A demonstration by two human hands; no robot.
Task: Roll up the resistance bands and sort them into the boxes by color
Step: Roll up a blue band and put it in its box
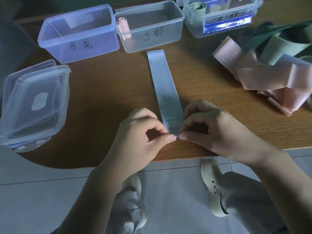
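A grey-blue resistance band [164, 85] marked "20 LB" lies flat and straight on the wooden table [101, 92], running away from me. My left hand [143, 132] and my right hand [212, 127] both pinch its near end between thumb and fingertips. Three clear boxes stand in a row at the back: a bluish left box [77, 32], a middle box [150, 26] holding a rolled pink band [123, 27], and a right box [221, 16] holding a rolled green band [198, 5].
A loose pile of pink bands [263, 76], light green bands [283, 46] and dark green bands [276, 34] lies at the right. Stacked clear lids [33, 103] sit at the table's left edge. Below the near edge are tiled floor and my shoes.
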